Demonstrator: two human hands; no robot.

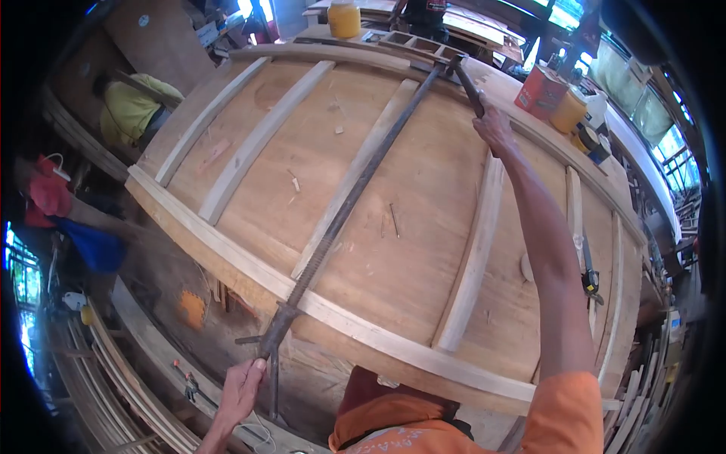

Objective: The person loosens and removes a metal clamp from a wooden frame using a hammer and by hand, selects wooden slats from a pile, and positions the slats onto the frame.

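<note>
A long metal bar clamp (355, 193) lies across a wooden frame (423, 361) of pale rails and slats, from the near rail to the far rail. Its screw end juts out past the near rail. There my left hand (240, 392) is closed on the clamp's handle end. Stretched to the far side, my right hand (495, 130) grips a hammer (469, 88) by the handle. The hammer's head is at the clamp's far jaw; whether they touch, I cannot tell. Two thin nails (394, 221) lie on the plywood (370, 250) between the slats.
At the far right stand a red can (541, 91) and a yellow tub (569, 110). Another yellow tub (344, 20) is at the back. A black-and-yellow tool (591, 284) rests by the right slats. A person in a yellow shirt (134, 106) is bent over at left.
</note>
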